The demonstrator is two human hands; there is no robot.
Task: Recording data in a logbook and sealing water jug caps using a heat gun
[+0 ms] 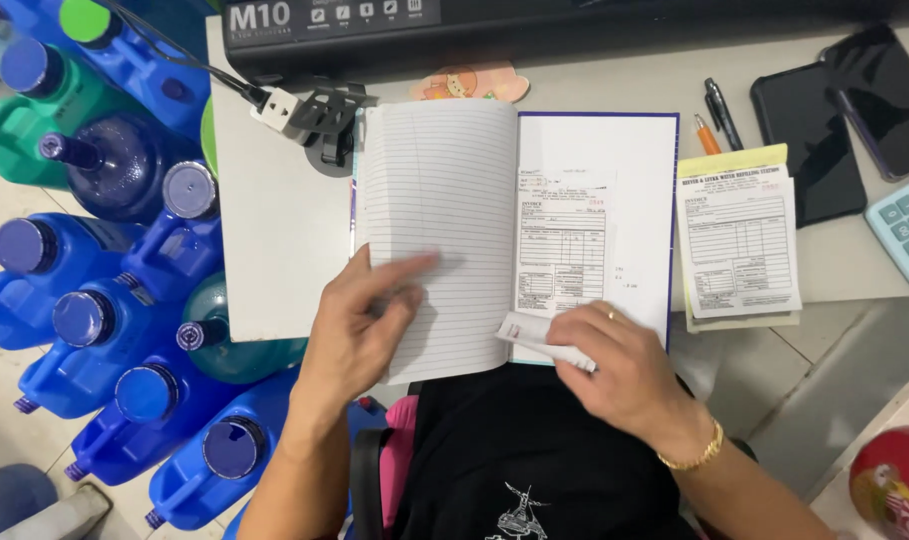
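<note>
I see just one view, from a camera on the person's head. It looks almost straight down onto a desk (274,240) and the person's lap. It sits close: an open notebook (514,230) fills the middle. The desk's far edge is at the top, and blue jugs (104,330) on the floor are at the left.

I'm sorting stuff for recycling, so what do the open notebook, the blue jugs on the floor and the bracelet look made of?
Notebook: thin matte paper; ruled pages curl under the left hand.
Blue jugs: glossy moulded plastic, it seems; shiny sides, screw caps.
Bracelet on the right hand's wrist: gold-coloured linked metal by its shine; real gold or plating cannot be told.
</note>
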